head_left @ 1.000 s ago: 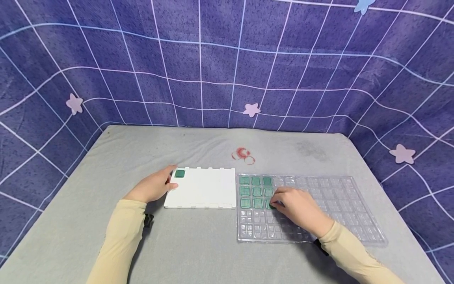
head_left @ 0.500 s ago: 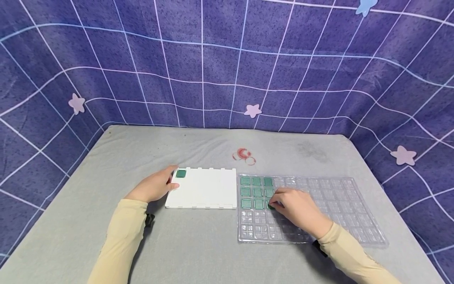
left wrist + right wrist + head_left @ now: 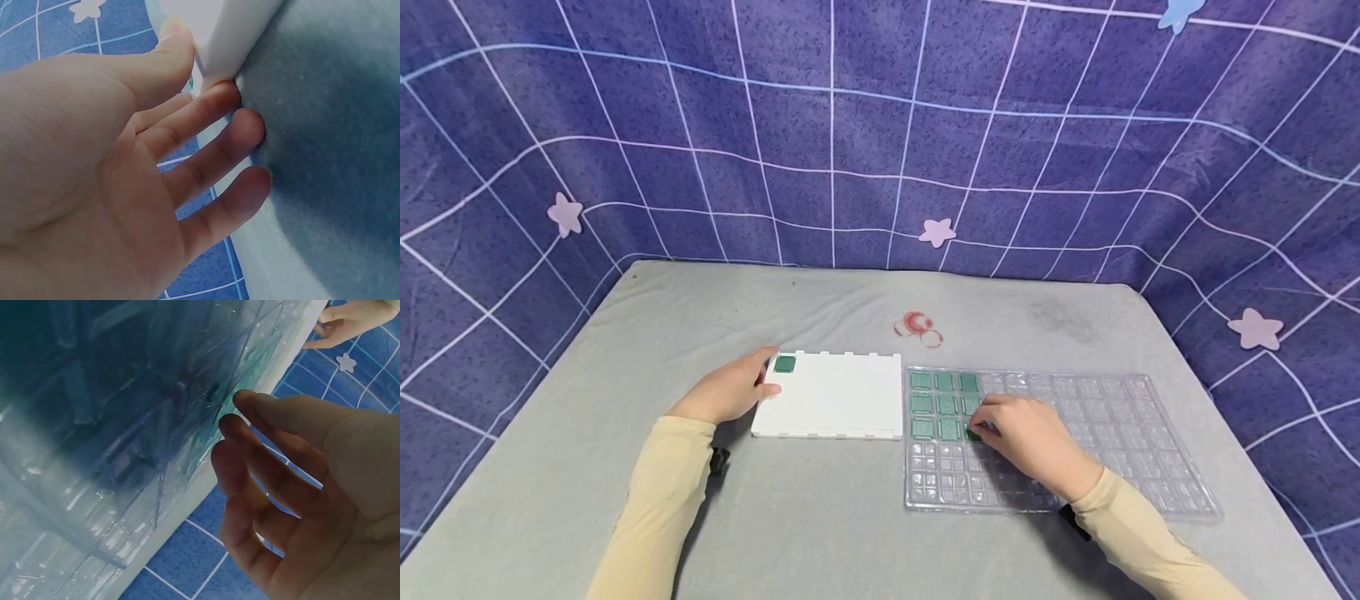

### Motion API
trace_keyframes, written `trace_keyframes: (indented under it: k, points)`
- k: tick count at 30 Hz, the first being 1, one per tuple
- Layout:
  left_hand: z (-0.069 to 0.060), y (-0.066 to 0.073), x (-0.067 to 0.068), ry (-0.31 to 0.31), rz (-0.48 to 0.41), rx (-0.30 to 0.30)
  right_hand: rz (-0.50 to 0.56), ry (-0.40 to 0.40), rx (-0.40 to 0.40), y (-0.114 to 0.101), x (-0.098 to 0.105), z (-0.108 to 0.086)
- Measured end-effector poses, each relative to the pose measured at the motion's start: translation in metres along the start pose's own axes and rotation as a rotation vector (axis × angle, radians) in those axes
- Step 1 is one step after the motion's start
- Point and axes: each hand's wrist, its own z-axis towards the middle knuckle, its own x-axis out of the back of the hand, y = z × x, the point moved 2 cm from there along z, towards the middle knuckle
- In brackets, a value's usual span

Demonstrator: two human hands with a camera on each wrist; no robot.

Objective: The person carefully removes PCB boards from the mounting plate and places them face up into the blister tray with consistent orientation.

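A flat white tray [image 3: 838, 398] lies on the table, a green square chip [image 3: 785, 364] in its far left corner. My left hand [image 3: 728, 392] holds the tray's left edge, thumb on top; the left wrist view shows the index finger against its side and the other fingers loosely extended. To the right lies a clear plastic tray [image 3: 1097, 425] of small pockets, with several green chips [image 3: 946, 405] in its left columns. My right hand [image 3: 1030, 437] is over it, thumb and forefinger pinching at a green chip [image 3: 972, 434] in the third column, mostly hidden by the fingertips.
Grey cloth [image 3: 820, 517] covers the table. Red ring-shaped marks [image 3: 917, 325] show on it behind the trays. A purple gridded curtain [image 3: 865, 142] with star shapes encloses the back and sides. The two trays lie side by side, almost touching.
The head view has shifted slightly. Both hands stay in nearly the same places, the left at the white tray's edge and the right at the same green chip.
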Motion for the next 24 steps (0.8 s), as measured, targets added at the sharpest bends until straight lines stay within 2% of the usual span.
trace_keyframes:
  k: [11, 19, 24]
  points:
    - [0.000, 0.001, 0.002, 0.005, 0.017, -0.012, 0.006, 0.007, 0.009, -0.009, 0.001, 0.016]
    - [-0.003, 0.003, 0.003, 0.003, 0.009, -0.008, 0.009, 0.018, 0.056, -0.020, 0.000, 0.037]
    - [-0.003, 0.002, 0.001, 0.000, 0.010, -0.009, 0.007, 0.029, 0.118, -0.029, 0.001, 0.052]
